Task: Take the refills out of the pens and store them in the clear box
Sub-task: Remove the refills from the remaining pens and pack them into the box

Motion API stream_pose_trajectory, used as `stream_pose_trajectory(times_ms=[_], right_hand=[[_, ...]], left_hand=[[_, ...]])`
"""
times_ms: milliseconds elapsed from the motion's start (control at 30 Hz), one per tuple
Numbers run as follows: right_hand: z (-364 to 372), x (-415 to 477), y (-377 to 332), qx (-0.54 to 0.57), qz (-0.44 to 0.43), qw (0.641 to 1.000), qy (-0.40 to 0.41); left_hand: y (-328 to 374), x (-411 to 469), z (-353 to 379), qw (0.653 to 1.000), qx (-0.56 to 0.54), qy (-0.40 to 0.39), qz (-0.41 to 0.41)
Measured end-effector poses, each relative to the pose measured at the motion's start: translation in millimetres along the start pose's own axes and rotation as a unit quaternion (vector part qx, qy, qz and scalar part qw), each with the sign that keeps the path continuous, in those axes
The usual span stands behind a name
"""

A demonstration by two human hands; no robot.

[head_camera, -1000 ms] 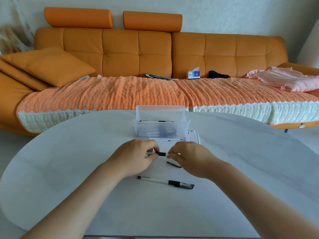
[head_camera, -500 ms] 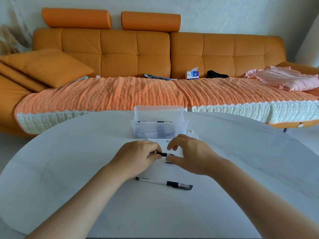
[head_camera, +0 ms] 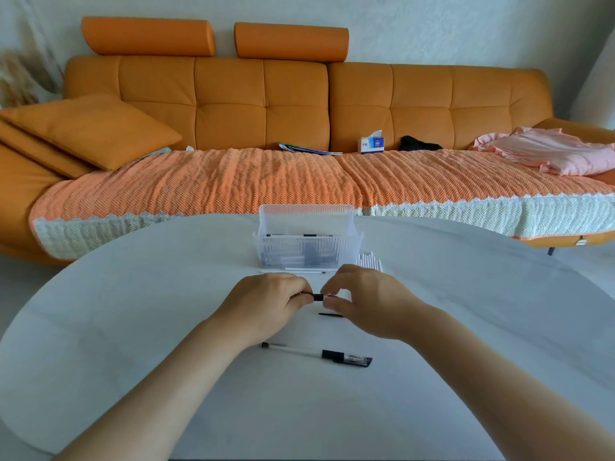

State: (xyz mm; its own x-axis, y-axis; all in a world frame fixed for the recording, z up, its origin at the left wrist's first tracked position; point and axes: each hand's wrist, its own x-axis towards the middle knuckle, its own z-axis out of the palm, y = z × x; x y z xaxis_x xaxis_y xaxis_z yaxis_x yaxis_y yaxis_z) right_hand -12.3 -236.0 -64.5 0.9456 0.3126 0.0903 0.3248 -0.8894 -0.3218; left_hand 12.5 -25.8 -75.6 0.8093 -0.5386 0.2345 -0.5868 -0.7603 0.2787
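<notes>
While left hand (head_camera: 266,304) grips pen (head_camera: 317,297) and right hand (head_camera: 369,301) pinches its tip, I log: clear box (head_camera: 307,251) beyond (apart), spare pen (head_camera: 316,353) well inside table (head_camera: 133,361) edge.

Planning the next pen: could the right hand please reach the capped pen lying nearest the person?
Probably yes: the capped pen lies uncovered on the table, close below the right hand, though its fingers pinch the held pen.
</notes>
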Motion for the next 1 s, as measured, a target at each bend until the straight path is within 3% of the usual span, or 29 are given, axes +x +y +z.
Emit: stream_pose_trajectory(times_ms=[200, 500, 733, 1000], right_hand=[[-0.1, 1.2, 0.7, -0.024, -0.002, 0.999, 0.035], [-3.1, 0.1, 1.3, -0.029, -0.022, 0.999, -0.004], [-2.6, 0.2, 2.5, -0.023, -0.007, 0.998, 0.056], [-2.0, -1.6, 7.1, -0.009, -0.017, 0.997, 0.070]], left_hand=[[0.7, 0.0, 3.2, 1.000, 0.007, -0.014, -0.003], [2.8, 1.0, 1.1, 1.000, -0.001, -0.001, -0.006], [0.3, 1.2, 2.8, 1.000, 0.022, 0.010, -0.001], [-11.8, 0.9, -1.0, 1.000, 0.006, 0.007, -0.021]])
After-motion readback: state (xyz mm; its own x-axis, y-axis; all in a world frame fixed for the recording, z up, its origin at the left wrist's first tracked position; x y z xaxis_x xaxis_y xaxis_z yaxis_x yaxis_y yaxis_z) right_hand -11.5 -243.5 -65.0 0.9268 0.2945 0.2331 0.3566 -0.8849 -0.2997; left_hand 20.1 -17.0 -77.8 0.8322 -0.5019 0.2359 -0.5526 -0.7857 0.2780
